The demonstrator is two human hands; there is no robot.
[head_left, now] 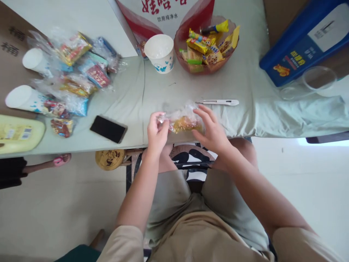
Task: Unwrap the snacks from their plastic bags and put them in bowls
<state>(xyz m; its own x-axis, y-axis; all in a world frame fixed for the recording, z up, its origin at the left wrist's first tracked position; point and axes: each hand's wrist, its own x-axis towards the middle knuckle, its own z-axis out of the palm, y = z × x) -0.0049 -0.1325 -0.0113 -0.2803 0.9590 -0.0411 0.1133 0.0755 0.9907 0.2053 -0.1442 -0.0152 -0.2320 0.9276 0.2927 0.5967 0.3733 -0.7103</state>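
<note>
A clear plastic bag with yellow-orange snacks inside (183,122) lies at the near edge of the grey-green table (240,83). My left hand (157,131) pinches the bag's left end, fingers closed on the plastic. My right hand (211,128) rests on the bag's right side with fingers curved round it. A white pen-like thermometer (218,102) lies just behind the bag.
A black phone (108,128) lies left of my hands. Several bagged snacks (76,69) and two paper cups (24,97) sit far left. A paper cup (160,52) and a red bowl of sweets (203,67) stand at the back. A blue box (302,43) is at right.
</note>
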